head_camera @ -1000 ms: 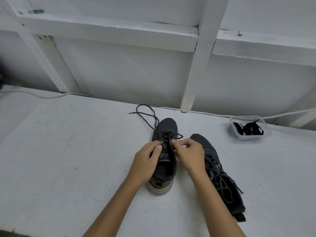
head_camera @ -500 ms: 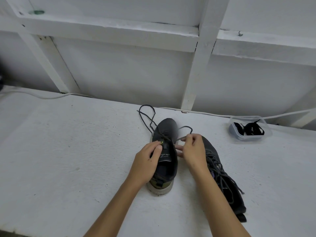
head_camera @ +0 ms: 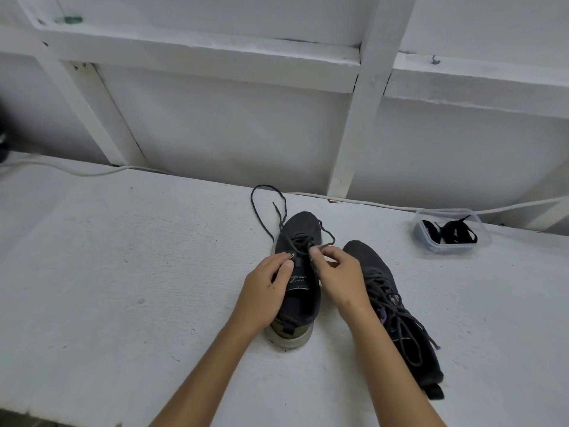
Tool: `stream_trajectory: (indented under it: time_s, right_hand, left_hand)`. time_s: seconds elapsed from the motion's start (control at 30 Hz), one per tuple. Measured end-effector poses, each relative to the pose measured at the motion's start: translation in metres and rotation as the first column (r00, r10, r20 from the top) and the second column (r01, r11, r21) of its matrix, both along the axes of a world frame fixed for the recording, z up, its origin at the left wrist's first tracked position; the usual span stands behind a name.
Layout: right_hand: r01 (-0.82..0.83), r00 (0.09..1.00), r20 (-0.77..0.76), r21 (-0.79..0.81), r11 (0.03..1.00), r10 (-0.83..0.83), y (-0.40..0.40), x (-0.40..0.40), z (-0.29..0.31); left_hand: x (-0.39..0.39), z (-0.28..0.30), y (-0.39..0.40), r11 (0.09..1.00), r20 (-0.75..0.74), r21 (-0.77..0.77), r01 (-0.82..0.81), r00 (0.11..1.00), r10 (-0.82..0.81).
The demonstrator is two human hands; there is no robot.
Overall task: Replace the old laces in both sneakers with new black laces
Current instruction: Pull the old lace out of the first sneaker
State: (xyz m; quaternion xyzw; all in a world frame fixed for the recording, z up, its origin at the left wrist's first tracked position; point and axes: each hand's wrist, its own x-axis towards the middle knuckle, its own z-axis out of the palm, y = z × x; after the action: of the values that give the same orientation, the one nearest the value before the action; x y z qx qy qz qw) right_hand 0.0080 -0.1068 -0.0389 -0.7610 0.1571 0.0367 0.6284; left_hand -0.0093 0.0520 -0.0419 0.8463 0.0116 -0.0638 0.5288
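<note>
1. A dark grey knit sneaker with a pale rubber sole (head_camera: 297, 291) stands upright at the middle of the white painted bench (head_camera: 123, 288), toe pointing to 12 o'clock and heel toward the person.
2. Its old dark cord lace (head_camera: 278, 215) is partly undone: loose ends trail off the toe toward 11 o'clock and loop on the bench, while a short run curls off the toe's 3 o'clock side.
3. The left hand (head_camera: 266, 292) rests on the sneaker's 9 o'clock flank, fingers curled round the collar edge beside the tongue; its grip is clenched on the shoe.
4. The right hand (head_camera: 337, 277) sits at the sneaker's 3 o'clock side, thumb and forefinger pinching the lace just above the eyelets, so its grip grasps the lace at the shoe's throat.
5. A second dark grey sneaker, fully laced (head_camera: 391, 306), lies tilted on its side just at 3 o'clock of the first, under the right forearm, toe pointing to 11 o'clock.
6. Well apart at 2 o'clock, a clear plastic tub (head_camera: 449, 246) holds flat black laces (head_camera: 455, 234), bundled inside.
7. A white cable (head_camera: 385, 204) runs along the bench's far edge below the white wall.
</note>
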Motion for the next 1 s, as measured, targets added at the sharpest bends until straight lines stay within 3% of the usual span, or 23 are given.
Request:
stream_trajectory:
  time_s: [0.13, 0.23, 0.43, 0.5, 0.6, 0.67, 0.77, 0.83, 0.93, 1.0]
  right_hand:
    - [0.061, 0.997, 0.043, -0.074, 0.995, -0.058, 0.0, 0.006, 0.005]
    - [0.292, 0.956, -0.012, 0.146, 0.945, -0.293, 0.005, 0.008, 0.005]
    - [0.01, 1.0, 0.028, -0.059, 0.998, -0.008, -0.001, 0.004, -0.004]
    - [0.12, 0.991, 0.057, -0.024, 0.993, -0.118, 0.0, 0.008, 0.0]
    - [0.366, 0.928, -0.027, 0.246, 0.897, -0.371, 0.006, 0.012, 0.005]
    - [0.281, 0.96, -0.042, 0.174, 0.944, -0.278, 0.007, 0.01, 0.001]
    - [0.04, 0.999, -0.034, -0.065, 0.997, -0.043, 0.0, 0.008, -0.003]
    - [0.117, 0.993, -0.018, -0.018, 0.993, -0.117, -0.002, 0.011, 0.002]
    - [0.337, 0.942, -0.069, 0.22, 0.915, -0.33, 0.001, 0.013, 0.011]
    - [0.254, 0.967, -0.084, 0.179, 0.95, -0.242, 0.002, 0.009, 0.009]
  left_hand:
    - [0.0, 0.0, 0.001, 1.0, -0.002, 0.004, 0.003, 1.0, -0.003]
    - [-0.001, 0.0, 0.0, 1.0, -0.006, -0.008, 0.0, 1.0, 0.0]
    - [0.0, 0.0, 0.0, 1.0, 0.001, 0.0, 0.002, 1.0, -0.002]
    - [0.0, 0.0, 0.0, 1.0, -0.004, -0.006, 0.003, 1.0, -0.003]
    - [0.0, -0.001, 0.001, 1.0, -0.009, -0.016, -0.003, 1.0, 0.003]
    - [0.0, 0.0, 0.001, 1.0, -0.009, -0.014, -0.005, 1.0, 0.004]
    - [0.0, 0.0, 0.0, 1.0, -0.012, -0.016, -0.003, 1.0, 0.003]
    - [0.0, 0.001, 0.0, 1.0, -0.014, -0.022, -0.003, 1.0, 0.002]
    - [0.0, 0.0, 0.0, 0.999, -0.018, -0.039, -0.007, 1.0, 0.006]
    - [0.0, -0.001, 0.001, 0.999, -0.013, -0.039, -0.012, 1.0, 0.012]
